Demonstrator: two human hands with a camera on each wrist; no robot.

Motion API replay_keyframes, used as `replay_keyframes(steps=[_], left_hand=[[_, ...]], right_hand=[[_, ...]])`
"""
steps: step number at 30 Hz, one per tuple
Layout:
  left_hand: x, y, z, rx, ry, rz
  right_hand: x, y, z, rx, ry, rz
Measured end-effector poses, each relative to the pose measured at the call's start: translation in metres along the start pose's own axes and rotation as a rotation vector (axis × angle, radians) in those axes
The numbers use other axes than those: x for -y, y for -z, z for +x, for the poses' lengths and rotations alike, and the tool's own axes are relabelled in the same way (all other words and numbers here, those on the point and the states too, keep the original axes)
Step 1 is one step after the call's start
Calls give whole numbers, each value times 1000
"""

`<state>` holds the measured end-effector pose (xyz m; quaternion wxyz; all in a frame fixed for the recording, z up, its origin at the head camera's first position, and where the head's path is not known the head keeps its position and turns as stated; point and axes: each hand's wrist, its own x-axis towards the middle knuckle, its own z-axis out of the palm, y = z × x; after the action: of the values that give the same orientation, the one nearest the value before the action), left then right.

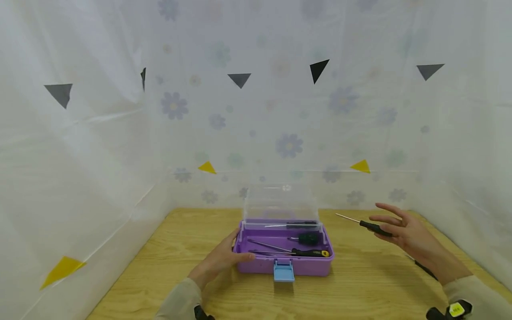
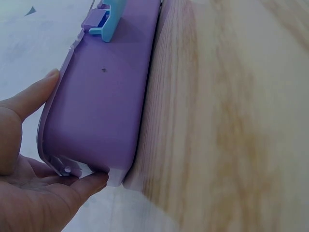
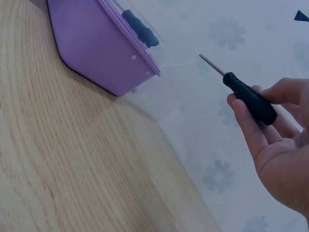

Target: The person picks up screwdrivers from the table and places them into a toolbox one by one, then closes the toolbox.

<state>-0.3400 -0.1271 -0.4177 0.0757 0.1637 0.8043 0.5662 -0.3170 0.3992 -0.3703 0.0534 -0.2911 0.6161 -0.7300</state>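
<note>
A purple toolbox (image 1: 264, 266) with a pale blue latch (image 1: 284, 272) stands on the table, its clear lid (image 1: 280, 202) raised at the back. Screwdrivers lie inside, among them a black-handled one with a yellow end (image 1: 310, 253) and a stubby dark green one (image 1: 308, 238). My left hand (image 1: 220, 258) grips the left end of the box, thumb at the front rim and fingers around the side. Off to the right, my right hand (image 1: 408, 233) pinches a black-handled screwdriver (image 3: 253, 100) above the table, its shaft pointing left towards the box.
Another dark-handled tool (image 1: 426, 269) lies on the wooden table (image 1: 360, 284), partly hidden behind the right forearm. A flowered white curtain (image 1: 280, 111) with black, grey and yellow triangles hangs round the back and sides.
</note>
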Motion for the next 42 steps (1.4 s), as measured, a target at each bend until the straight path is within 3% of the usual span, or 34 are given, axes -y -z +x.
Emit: replay_keyframes(steps=[7, 16, 28, 36, 42], left_hand=[[-2, -2, 2, 5, -3, 0], [-1, -2, -1, -17, 16, 17], [-1, 0, -3, -2, -11, -4], [-1, -2, -5, -13, -18, -4], [0, -2, -4, -12, -13, -2]], right_hand=[[1, -7, 18, 6, 23, -55], [-10, -20, 46, 3, -24, -125], [-14, -45, 83, 6, -76, -146], [-17, -62, 108, 20, -137, -239], [-19, -72, 121, 8, -156, -213]])
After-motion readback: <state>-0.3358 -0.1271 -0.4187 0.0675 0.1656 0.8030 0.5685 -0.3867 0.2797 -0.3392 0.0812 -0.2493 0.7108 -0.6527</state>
